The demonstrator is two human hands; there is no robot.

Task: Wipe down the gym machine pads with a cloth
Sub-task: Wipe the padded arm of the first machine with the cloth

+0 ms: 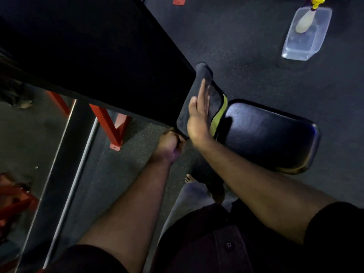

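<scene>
Biggest thing in shot was the back pad (88,52), a huge black slab that filled the upper left and ran off the top and left edges, so dark you couldn't make out any surface detail on it. Next was the floor (246,46), dark speckled rubber over the whole right side. Right of centre sat the seat pad (271,134), glossy black, its left end hidden behind the cloth and the right forearm.

Lower left there was a mirror (29,134) with a pale strip along its edge, and red frame (110,125) legs bolted to the floor beside it; hard to tell which red bits were real and which were reflections.

Upper right was a clear tub (307,34) on the floor with a spray bottle (307,20) in it, the nozzle cut off by the top edge.

The cloth (202,85) was dark grey with a yellow-green edge, draped over the lower right end of the back pad in the middle of the frame. The right hand (198,115) was pressed flat on it, fingers straight and together, not gripping. The left hand (171,142), just below, was curled into a fist at the pad's bottom corner; couldn't tell if it pinched the cloth or the pad edge.
</scene>
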